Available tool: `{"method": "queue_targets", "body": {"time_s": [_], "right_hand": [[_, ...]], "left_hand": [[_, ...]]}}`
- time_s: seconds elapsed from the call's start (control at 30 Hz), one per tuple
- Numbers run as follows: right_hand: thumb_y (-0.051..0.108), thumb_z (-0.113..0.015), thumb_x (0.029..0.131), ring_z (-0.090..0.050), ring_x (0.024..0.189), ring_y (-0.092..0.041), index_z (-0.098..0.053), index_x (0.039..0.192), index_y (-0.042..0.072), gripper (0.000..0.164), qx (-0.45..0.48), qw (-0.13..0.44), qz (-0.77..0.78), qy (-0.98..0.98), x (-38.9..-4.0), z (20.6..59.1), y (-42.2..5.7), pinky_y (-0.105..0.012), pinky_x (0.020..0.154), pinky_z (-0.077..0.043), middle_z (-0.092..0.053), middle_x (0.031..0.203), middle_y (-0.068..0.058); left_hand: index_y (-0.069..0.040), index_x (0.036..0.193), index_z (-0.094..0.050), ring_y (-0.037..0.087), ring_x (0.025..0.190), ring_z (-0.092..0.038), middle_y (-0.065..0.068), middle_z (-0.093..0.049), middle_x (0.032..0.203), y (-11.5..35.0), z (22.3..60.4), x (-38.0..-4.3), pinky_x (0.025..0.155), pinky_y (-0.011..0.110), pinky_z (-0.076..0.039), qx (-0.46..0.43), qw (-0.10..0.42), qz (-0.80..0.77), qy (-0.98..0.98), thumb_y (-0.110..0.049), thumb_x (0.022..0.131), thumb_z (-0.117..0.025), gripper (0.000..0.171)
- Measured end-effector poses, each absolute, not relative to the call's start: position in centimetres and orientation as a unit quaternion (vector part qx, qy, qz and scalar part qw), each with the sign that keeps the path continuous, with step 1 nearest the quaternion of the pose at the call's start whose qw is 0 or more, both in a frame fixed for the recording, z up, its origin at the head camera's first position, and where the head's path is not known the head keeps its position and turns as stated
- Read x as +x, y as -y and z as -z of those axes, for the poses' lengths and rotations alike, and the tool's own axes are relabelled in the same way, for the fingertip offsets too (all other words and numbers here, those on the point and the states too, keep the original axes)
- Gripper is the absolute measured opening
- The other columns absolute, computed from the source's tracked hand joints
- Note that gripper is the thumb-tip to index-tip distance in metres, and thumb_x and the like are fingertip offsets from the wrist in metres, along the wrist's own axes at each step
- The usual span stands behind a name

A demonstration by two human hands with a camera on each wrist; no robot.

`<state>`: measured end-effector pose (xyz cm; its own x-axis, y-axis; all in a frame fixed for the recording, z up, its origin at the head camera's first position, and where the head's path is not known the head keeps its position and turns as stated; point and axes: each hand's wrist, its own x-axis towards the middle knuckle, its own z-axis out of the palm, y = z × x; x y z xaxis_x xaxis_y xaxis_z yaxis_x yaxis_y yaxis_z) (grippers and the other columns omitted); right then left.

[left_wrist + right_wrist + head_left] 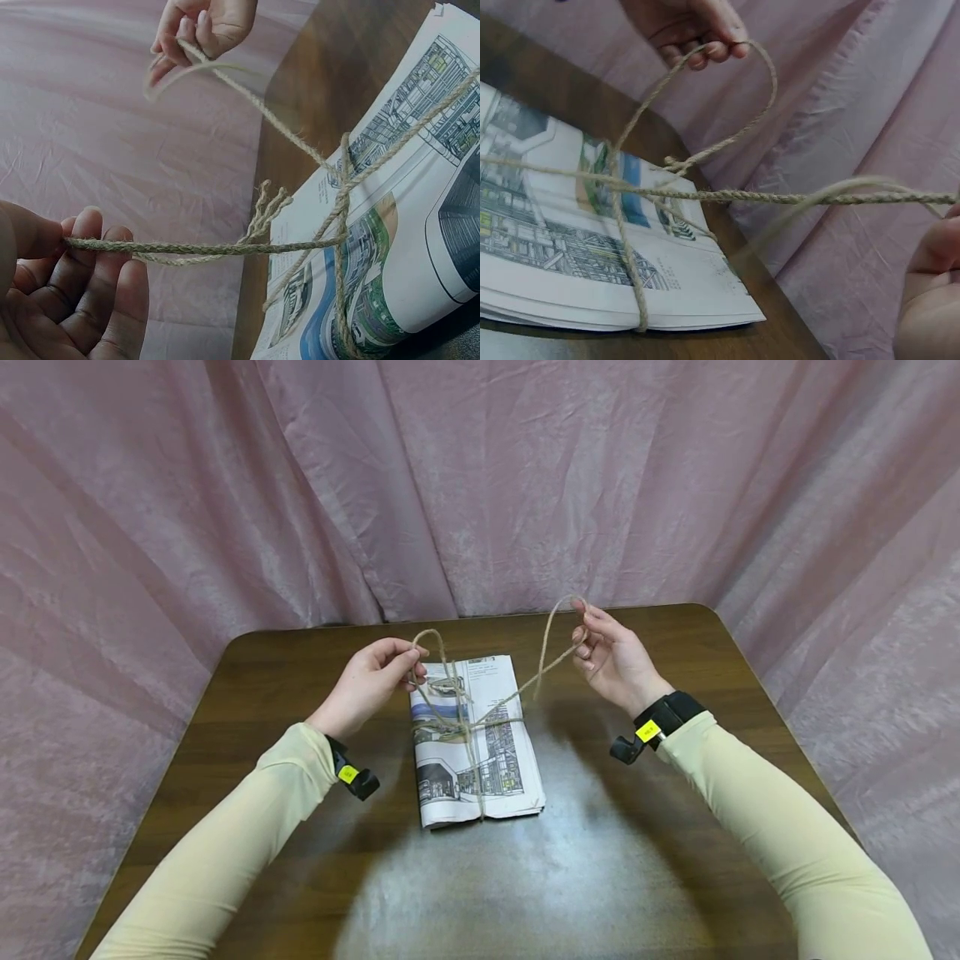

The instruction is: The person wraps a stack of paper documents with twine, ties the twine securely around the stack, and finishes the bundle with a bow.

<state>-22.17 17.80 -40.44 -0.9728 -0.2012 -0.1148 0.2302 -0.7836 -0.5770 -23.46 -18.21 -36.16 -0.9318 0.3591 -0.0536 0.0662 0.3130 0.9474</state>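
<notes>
A folded newspaper bundle (442,756) lies on the table, wrapped crosswise with jute twine (635,285). The strands meet in a crossing (343,191) on its top face. To the left, my left hand (378,677) pinches a loop of twine (187,247) between thumb and fingers, above the bundle's far left corner. A short frayed end (266,214) hangs beside that loop. Out to the right and raised, my right hand (615,656) pinches another strand (765,197), which runs taut from the crossing. Its free end (546,639) arcs up and droops, blurred, near the fingers.
The brown wooden table (300,877) has rounded far corners. Pink curtains (525,485) hang close behind its far edge and along both sides. Black straps with camera mounts (667,720) sit on both wrists, next to pale yellow sleeves (780,827).
</notes>
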Motion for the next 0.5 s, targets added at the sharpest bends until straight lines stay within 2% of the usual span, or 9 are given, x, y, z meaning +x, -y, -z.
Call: {"method": "queue_targets", "body": {"time_s": [0.1, 0.17, 0.23, 0.3, 0.4, 0.47, 0.5], "right_hand": [[0.006, -0.046, 0.109, -0.053, 0.059, -0.013, -0.034, 0.158, 0.020, 0.053, 0.009, 0.089, 0.944, -0.317, -22.09, 40.45, -17.84, -0.021, 0.051, -0.036, -0.067, 0.079, -0.006], [0.005, -0.047, 0.108, -0.054, 0.058, -0.012, -0.019, 0.164, 0.028, 0.067, 0.011, 0.070, 0.942, -0.327, -22.03, 40.48, -17.82, -0.021, 0.052, -0.037, -0.068, 0.080, -0.005], [0.005, -0.049, 0.108, -0.055, 0.059, -0.012, -0.011, 0.165, 0.031, 0.074, 0.017, 0.056, 0.941, -0.333, -21.99, 40.56, -17.76, -0.021, 0.053, -0.039, -0.070, 0.083, -0.005], [0.005, -0.050, 0.107, -0.058, 0.062, -0.012, -0.022, 0.160, 0.021, 0.061, 0.025, 0.049, 0.940, -0.336, -21.97, 40.64, -17.75, -0.021, 0.055, -0.042, -0.071, 0.087, -0.006], [0.006, -0.050, 0.108, -0.063, 0.068, -0.013, -0.047, 0.135, 0.007, 0.027, 0.050, 0.061, 0.932, -0.353, -21.88, 40.79, -18.02, -0.020, 0.059, -0.045, -0.073, 0.092, -0.007], [0.008, -0.050, 0.108, -0.063, 0.070, -0.014, -0.056, 0.112, 0.007, 0.007, 0.074, 0.083, 0.925, -0.363, -21.80, 40.94, -18.39, -0.020, 0.060, -0.046, -0.073, 0.092, -0.008], [0.009, -0.050, 0.108, -0.063, 0.070, -0.014, -0.060, 0.108, 0.006, 0.010, 0.086, 0.094, 0.923, -0.363, -21.74, 41.05, -18.63, -0.020, 0.060, -0.046, -0.074, 0.090, -0.008]], "left_hand": [[0.005, 0.126, -0.061, 0.021, 0.089, -0.065, 0.018, -0.066, 0.105, 18.17, 36.16, -23.42, 0.085, 0.045, -0.055, 0.132, 0.128, -0.572, -0.799, -0.021, 0.108, -0.056, 0.032], [0.006, 0.126, -0.061, 0.021, 0.088, -0.065, 0.018, -0.066, 0.104, 18.15, 36.21, -23.41, 0.084, 0.044, -0.055, 0.132, 0.126, -0.572, -0.800, -0.021, 0.107, -0.056, 0.033], [0.006, 0.126, -0.061, 0.020, 0.088, -0.065, 0.017, -0.066, 0.104, 18.13, 36.24, -23.39, 0.085, 0.044, -0.055, 0.130, 0.127, -0.573, -0.799, -0.021, 0.107, -0.056, 0.033], [0.006, 0.126, -0.061, 0.019, 0.088, -0.065, 0.017, -0.066, 0.104, 18.08, 36.26, -23.40, 0.086, 0.046, -0.055, 0.129, 0.128, -0.575, -0.798, -0.021, 0.108, -0.056, 0.033], [0.005, 0.126, -0.061, 0.019, 0.088, -0.065, 0.017, -0.066, 0.105, 17.96, 36.37, -23.44, 0.087, 0.048, -0.054, 0.130, 0.131, -0.577, -0.796, -0.021, 0.108, -0.056, 0.032], [0.004, 0.126, -0.061, 0.019, 0.088, -0.065, 0.017, -0.066, 0.105, 17.94, 36.50, -23.50, 0.086, 0.044, -0.055, 0.130, 0.132, -0.577, -0.796, -0.022, 0.108, -0.056, 0.032], [0.004, 0.125, -0.062, 0.019, 0.088, -0.065, 0.017, -0.066, 0.104, 17.94, 36.56, -23.53, 0.084, 0.040, -0.056, 0.130, 0.132, -0.576, -0.796, -0.022, 0.108, -0.056, 0.032]]}}
